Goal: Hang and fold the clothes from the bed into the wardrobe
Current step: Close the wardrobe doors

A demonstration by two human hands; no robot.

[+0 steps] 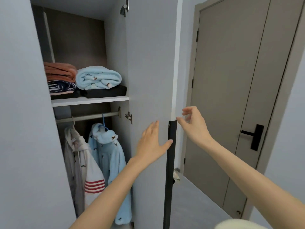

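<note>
Most of the task looks done. In the wardrobe (115, 47), toward ten o'clock, folded clothes (98, 77) sit in two stacks on the shelf (89, 100). Below it, toward eight o'clock, a white hoodie (82, 162) and a light-blue robe (109, 159) hang from the rail (87, 117), the robe on a blue hanger (104, 121). The bed is out of view, so whether any clothes are left there cannot be told. Neither hand carries a garment. Judging by the hands, closing the wardrobe door (148, 63) is the step in hand.

Both arms reach forward to that open door at the centre. The left hand (151, 144) lies flat on its inner face, fingers straight and close together, the thumb spread toward the black handle strip (170, 162) on the door's edge. The right hand (193, 124), at two o'clock of the left, is at the outer side of the edge by the strip's top. Its fingers are loosely curled and apart from the thumb, holding nothing; whether a fingertip touches the edge cannot be told. A room door (231, 96) stands shut toward three o'clock.
</note>
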